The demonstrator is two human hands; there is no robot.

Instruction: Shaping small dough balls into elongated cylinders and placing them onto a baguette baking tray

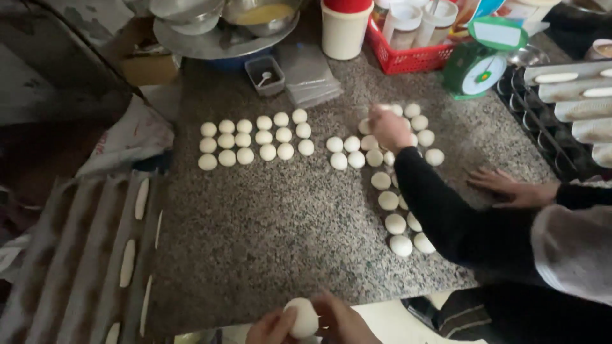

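Both of my hands are at the very bottom of the head view, closest to me. My left hand and my right hand are cupped around one dough ball. The fingers press in on it from both sides, so the ball sits between my hands, just past the near edge of the speckled stone worktop.

I think I am rolling this piece round. It looks smooth already, so this step seems almost done.

Further up the worktop I see a neat block of finished balls in three rows. A second group lies to the right of it. More balls run down in a loose line toward the near edge.

Another person works on the right side. One hand of theirs, in a dark sleeve, reaches into the balls at the far right. Their other hand lies flat on the stone, fingers spread.

On my left is a wavy baking tray with a few long dough pieces in it. A green kitchen scale and a red basket stand at the back.

My guess is that the next move needs a soft touch: set the ball down near the others, not touching them, so it keeps its shape.
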